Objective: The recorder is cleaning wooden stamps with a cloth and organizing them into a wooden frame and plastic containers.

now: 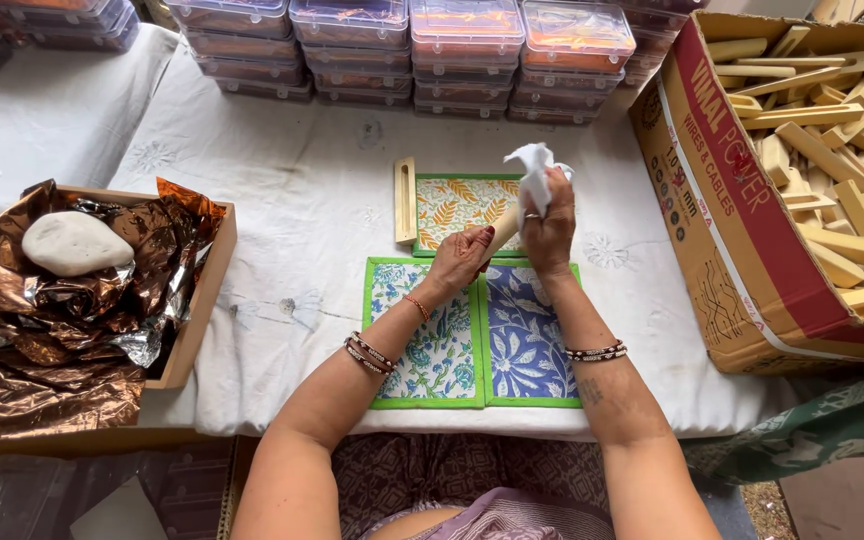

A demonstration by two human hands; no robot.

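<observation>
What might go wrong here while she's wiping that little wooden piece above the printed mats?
The wooden piece is pinched only at its end by the left hand, so hard rubbing from the right hand with the white cloth could make it slip onto the mats. The loose cloth may also snag.

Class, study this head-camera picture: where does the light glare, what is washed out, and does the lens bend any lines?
Head view: even daylight, soft shadows; glare on the copper foil and the clear box lids; the white cloth in the right hand looks washed out; the carton leans outward near the edge; the left hand is sharp.
</observation>
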